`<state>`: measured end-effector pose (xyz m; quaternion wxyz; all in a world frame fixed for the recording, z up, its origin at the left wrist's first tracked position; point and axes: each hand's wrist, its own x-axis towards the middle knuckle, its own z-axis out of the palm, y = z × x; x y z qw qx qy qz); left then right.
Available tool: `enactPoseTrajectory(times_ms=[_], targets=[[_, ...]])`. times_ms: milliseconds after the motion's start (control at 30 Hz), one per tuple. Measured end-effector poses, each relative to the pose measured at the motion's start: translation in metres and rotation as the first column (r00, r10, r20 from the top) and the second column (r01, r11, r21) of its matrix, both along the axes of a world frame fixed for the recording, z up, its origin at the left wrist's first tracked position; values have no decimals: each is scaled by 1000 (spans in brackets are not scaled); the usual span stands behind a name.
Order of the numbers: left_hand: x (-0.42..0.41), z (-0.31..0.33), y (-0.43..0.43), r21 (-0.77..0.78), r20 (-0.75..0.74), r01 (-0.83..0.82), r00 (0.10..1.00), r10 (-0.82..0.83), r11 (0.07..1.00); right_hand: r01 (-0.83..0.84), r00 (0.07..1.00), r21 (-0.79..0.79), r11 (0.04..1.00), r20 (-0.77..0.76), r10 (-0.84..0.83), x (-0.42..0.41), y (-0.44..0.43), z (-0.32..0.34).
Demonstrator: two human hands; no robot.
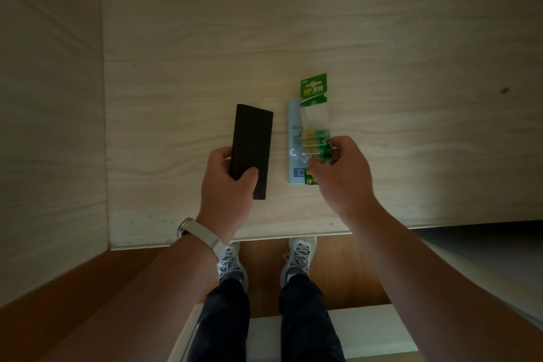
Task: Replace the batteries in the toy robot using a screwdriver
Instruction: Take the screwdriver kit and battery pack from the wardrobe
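One wide-angle camera, worn on the person's head, looks almost straight down on the pale wooden surface (205, 53) from close above. The surface fills the upper and middle frame. The left hand (226, 182) and right hand (343, 173) lie over its near part, and below its near edge the floor (88, 288) and shoes (296, 258) show.

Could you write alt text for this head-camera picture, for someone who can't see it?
Seen from above, a person's left hand grips a flat black case, and the right hand holds a battery pack of green-and-gold cells, both over a pale wooden table. A white-strapped watch is on the left wrist.
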<state>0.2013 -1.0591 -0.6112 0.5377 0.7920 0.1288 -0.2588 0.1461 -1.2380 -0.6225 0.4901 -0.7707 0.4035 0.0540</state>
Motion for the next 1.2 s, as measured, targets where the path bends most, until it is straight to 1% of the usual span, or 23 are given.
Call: enactPoseTrajectory(times_ms=[100,300,367,467,633,800,900,1033,1200], targets=[[-2,0,-1,-21,-15,-9,1000,9,1000,11,1000,26,1000,4,-11,3,3,-5],[-5,0,-7,-46,-18,-33,999,32,998,-48,999,-36,998,2,48,2,1,-8],[-5,0,-9,-59,-26,-25,999,24,998,-81,997,-76,994,1,82,-1,-4,-10],[-5,0,-10,-72,-27,-21,999,19,997,-149,988,-171,974,-59,141,-10,-11,-12],[-4,-1,-9,-81,-32,-19,999,16,997,-135,990,-194,972,3,138,-22,-12,-9],[-3,1,-7,-81,-27,-11,1000,8,997,-225,971,-188,956,-120,205,-24,-3,-13],[-4,2,-7,-84,-27,-12,1000,9,996,-165,979,-195,967,-150,137,-19,6,-15],[-4,3,-6,-59,-25,-21,1000,19,998,-105,978,-273,956,-205,49,-11,16,-17],[-4,0,-2,-61,-29,-21,999,19,998,-86,976,-318,944,-216,16,-5,20,-16]])
